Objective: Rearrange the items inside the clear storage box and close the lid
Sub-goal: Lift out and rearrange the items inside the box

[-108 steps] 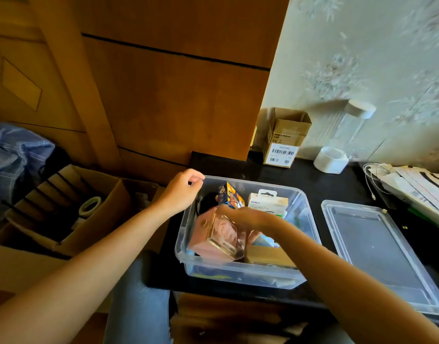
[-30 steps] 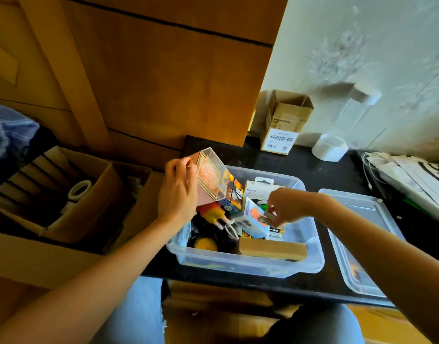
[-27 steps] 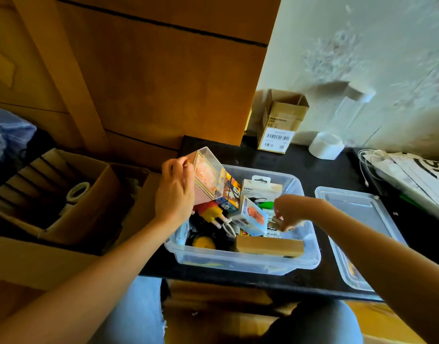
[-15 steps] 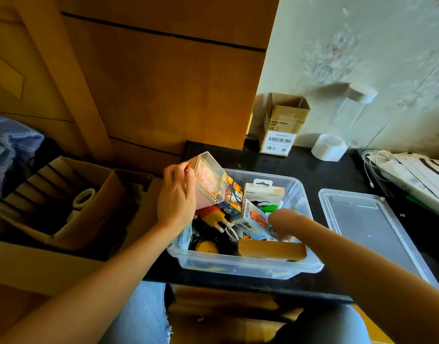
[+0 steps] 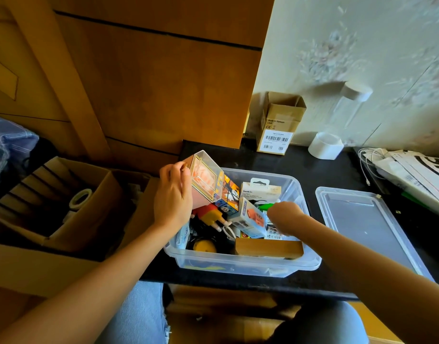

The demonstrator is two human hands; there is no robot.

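The clear plastic storage box (image 5: 240, 265) sits at lower centre of the frame on the black tabletop (image 5: 312, 170), still open and crowded. Its flat clear lid (image 5: 362, 219) lies apart on the table to the right of the box, so closing is not yet done.

The left hand (image 5: 172, 197), left of centre, grips a pink display case with a clear window (image 5: 204, 181), fingers curled round its near edge, holding it tilted and raised above the box's upper-left corner. The right hand (image 5: 283, 214) reaches down into the middle of the box beside a small white-and-orange carton (image 5: 248, 219); its fingers point away and are hidden, so whether it holds anything cannot be told.

Inside the box a white Belkin package (image 5: 260, 192) stands at the back, a brown cardboard box (image 5: 268, 248) lies along the front wall, and a yellow round item (image 5: 204, 245) sits low at front left.

By my judgement the sorting is midway: the pink case needs a place before the lid goes on
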